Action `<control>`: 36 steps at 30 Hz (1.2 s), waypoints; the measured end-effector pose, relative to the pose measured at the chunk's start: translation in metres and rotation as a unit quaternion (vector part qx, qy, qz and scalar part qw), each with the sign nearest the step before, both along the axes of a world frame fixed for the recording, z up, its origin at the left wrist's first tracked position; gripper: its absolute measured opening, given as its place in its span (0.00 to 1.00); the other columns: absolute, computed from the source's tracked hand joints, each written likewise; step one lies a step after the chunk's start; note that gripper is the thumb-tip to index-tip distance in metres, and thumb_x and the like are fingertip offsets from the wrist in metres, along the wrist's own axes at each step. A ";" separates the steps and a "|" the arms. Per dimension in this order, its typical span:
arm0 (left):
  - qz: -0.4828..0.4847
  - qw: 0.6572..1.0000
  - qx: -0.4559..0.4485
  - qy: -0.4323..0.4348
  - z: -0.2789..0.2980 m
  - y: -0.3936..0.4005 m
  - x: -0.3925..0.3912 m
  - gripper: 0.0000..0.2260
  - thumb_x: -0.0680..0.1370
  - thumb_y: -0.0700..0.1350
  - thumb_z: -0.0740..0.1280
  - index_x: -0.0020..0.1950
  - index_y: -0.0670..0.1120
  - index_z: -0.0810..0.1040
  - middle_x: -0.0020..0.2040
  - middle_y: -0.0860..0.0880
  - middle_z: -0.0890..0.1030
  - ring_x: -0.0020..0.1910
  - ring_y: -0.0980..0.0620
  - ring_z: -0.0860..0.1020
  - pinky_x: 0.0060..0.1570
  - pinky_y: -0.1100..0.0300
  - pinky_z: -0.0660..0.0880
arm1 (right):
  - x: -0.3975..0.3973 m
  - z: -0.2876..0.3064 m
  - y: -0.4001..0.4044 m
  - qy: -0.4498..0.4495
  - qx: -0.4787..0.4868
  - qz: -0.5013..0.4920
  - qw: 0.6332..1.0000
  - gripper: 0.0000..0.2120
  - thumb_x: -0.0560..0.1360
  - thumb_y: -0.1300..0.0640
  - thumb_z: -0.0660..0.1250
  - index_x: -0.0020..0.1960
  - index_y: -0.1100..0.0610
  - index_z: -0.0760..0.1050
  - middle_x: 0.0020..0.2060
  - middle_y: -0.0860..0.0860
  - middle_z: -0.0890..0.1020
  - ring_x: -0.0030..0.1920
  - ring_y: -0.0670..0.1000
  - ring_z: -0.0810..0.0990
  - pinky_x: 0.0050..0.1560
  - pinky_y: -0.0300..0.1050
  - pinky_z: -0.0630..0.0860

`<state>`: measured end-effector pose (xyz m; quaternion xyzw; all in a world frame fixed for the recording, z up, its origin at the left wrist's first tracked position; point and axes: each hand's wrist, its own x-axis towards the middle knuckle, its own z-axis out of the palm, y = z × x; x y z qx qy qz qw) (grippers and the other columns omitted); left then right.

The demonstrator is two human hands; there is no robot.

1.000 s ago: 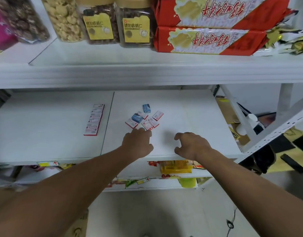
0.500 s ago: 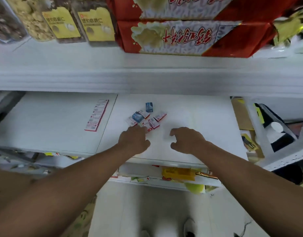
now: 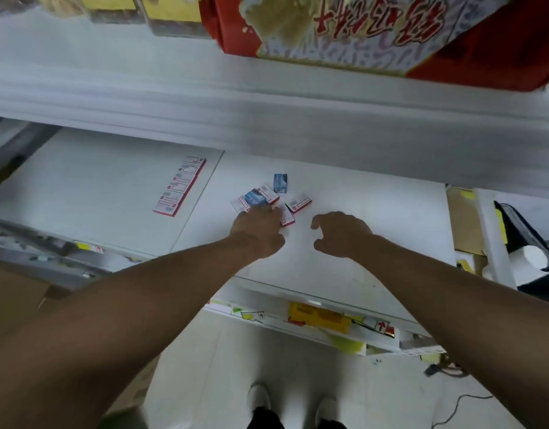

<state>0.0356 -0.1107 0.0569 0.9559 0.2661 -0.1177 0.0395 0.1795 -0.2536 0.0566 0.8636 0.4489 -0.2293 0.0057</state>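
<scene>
A loose cluster of several small boxes [image 3: 268, 198], red-and-white and blue, lies on the white middle shelf [image 3: 360, 212]. One blue box [image 3: 280, 183] stands upright at the back of the cluster. My left hand [image 3: 259, 232] reaches over the near edge of the cluster, its fingers over the closest boxes; whether they grip one is hidden. My right hand [image 3: 341, 235] hovers just right of the cluster with fingers loosely curled and nothing in it. A neat row of red-and-white boxes [image 3: 180, 190] lies to the left on the same shelf.
The upper shelf edge [image 3: 267, 100] hangs above, carrying red snack packages [image 3: 391, 35] and jars [image 3: 161, 13]. A lower shelf holds a yellow package [image 3: 316, 315]. A white upright post [image 3: 496, 243] stands at the right. My shoes [image 3: 261, 397] are on the floor below.
My left hand has moved forward onto the near boxes of the cluster. My right hand has advanced beside it. The camera has tilted downward and closer.
</scene>
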 end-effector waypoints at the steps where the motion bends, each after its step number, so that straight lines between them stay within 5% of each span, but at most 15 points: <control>1: 0.004 1.000 -0.003 -0.014 -0.004 0.008 0.008 0.26 0.81 0.55 0.67 0.78 0.49 0.71 0.73 0.47 0.76 0.70 0.44 0.75 0.66 0.45 0.77 | 0.005 -0.002 0.008 -0.005 0.007 -0.001 1.000 0.26 0.76 0.48 0.68 0.73 0.45 0.72 0.68 0.50 0.77 0.65 0.55 0.78 0.62 0.52 0.77; 7: -0.003 0.996 -0.038 -0.075 -0.034 0.042 0.045 0.27 0.80 0.63 0.69 0.73 0.49 0.74 0.68 0.47 0.79 0.64 0.45 0.80 0.62 0.46 0.81 | 0.029 -0.028 0.060 -0.039 0.075 0.038 0.996 0.33 0.76 0.51 0.72 0.79 0.49 0.66 0.75 0.50 0.69 0.70 0.56 0.72 0.65 0.55 0.76; 12: -0.038 0.996 -0.067 -0.043 -0.062 0.050 0.054 0.27 0.79 0.57 0.67 0.75 0.47 0.72 0.68 0.46 0.78 0.66 0.43 0.77 0.63 0.43 0.79 | 0.045 -0.060 0.089 -0.047 0.059 0.066 0.995 0.32 0.77 0.56 0.69 0.79 0.46 0.66 0.80 0.48 0.65 0.77 0.55 0.65 0.71 0.59 0.71; 17: -0.060 0.996 -0.030 -0.053 -0.082 0.055 0.048 0.27 0.77 0.51 0.70 0.75 0.46 0.72 0.70 0.45 0.77 0.69 0.42 0.74 0.69 0.46 0.73 | 0.050 -0.081 0.088 -0.083 0.087 0.081 0.989 0.23 0.78 0.60 0.68 0.71 0.47 0.72 0.68 0.49 0.74 0.67 0.56 0.73 0.60 0.57 0.77; 21: -0.050 0.998 0.000 -0.028 -0.083 0.054 0.050 0.29 0.78 0.57 0.71 0.76 0.48 0.72 0.73 0.44 0.75 0.72 0.41 0.71 0.72 0.45 0.71 | 0.051 -0.078 0.078 -0.113 0.071 0.076 0.988 0.18 0.78 0.56 0.69 0.67 0.50 0.71 0.59 0.53 0.75 0.60 0.57 0.74 0.51 0.55 0.78; 27: -0.085 0.996 0.016 0.030 -0.073 0.040 0.047 0.34 0.75 0.69 0.71 0.77 0.55 0.73 0.71 0.45 0.75 0.74 0.36 0.67 0.75 0.40 0.65 | 0.048 -0.068 0.041 -0.107 0.031 0.060 0.992 0.20 0.78 0.53 0.71 0.66 0.56 0.69 0.60 0.55 0.74 0.61 0.58 0.73 0.52 0.57 0.80; 32: -0.141 0.990 0.024 -0.013 -0.075 0.019 0.046 0.27 0.78 0.61 0.73 0.76 0.56 0.76 0.77 0.51 0.73 0.75 0.41 0.67 0.76 0.43 0.64 | 0.045 -0.069 0.016 -0.109 0.046 0.049 0.992 0.17 0.79 0.55 0.68 0.65 0.57 0.70 0.59 0.54 0.76 0.60 0.58 0.75 0.51 0.54 0.76; 36: -0.187 0.980 0.067 -0.024 -0.077 0.009 0.051 0.22 0.82 0.60 0.69 0.74 0.54 0.78 0.69 0.50 0.81 0.68 0.46 0.74 0.74 0.49 0.67 | 0.045 -0.064 0.001 -0.092 0.043 0.037 0.994 0.17 0.78 0.53 0.70 0.63 0.56 0.71 0.56 0.54 0.78 0.58 0.58 0.78 0.51 0.54 0.78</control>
